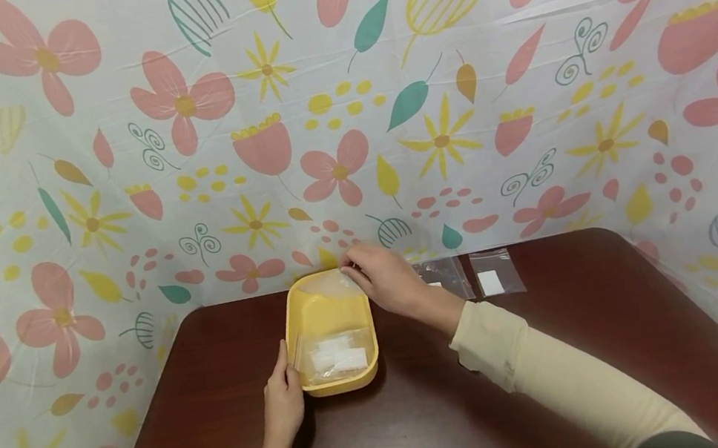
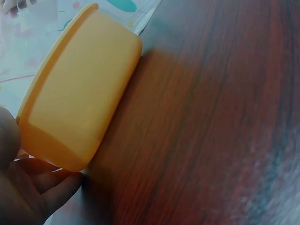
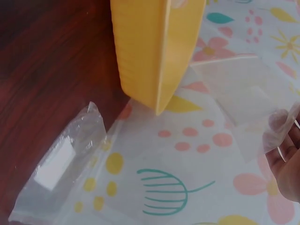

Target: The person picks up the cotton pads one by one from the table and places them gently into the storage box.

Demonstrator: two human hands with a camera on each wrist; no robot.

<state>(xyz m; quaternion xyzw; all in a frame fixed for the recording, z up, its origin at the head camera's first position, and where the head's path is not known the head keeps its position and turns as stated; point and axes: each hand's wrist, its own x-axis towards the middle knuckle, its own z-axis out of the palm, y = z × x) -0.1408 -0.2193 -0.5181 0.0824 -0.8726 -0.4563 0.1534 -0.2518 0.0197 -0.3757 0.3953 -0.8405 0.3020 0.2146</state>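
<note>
A yellow plastic bin [image 1: 315,390] with rounded corners stands on the table. At its near left side my left hand [image 1: 283,405] grips the wall, thumb by the rim and fingers lower on the outside in the left wrist view. My right hand [image 1: 392,283] is over the far right corner, pinching a clear plastic bag [image 3: 239,93] by its edge. That bag hangs over the bin's far end in the head view, with a pale rectangle showing through it. Inside the near end of the bin lie several clear bags with white slips [image 1: 342,357].
Two more clear bags lie on the table right of the bin: one [image 1: 496,273] with a white slip, another [image 1: 453,276] partly behind my right hand. The dark wood table [image 1: 553,379] meets a flower-print sheet [image 1: 331,108] at its back edge.
</note>
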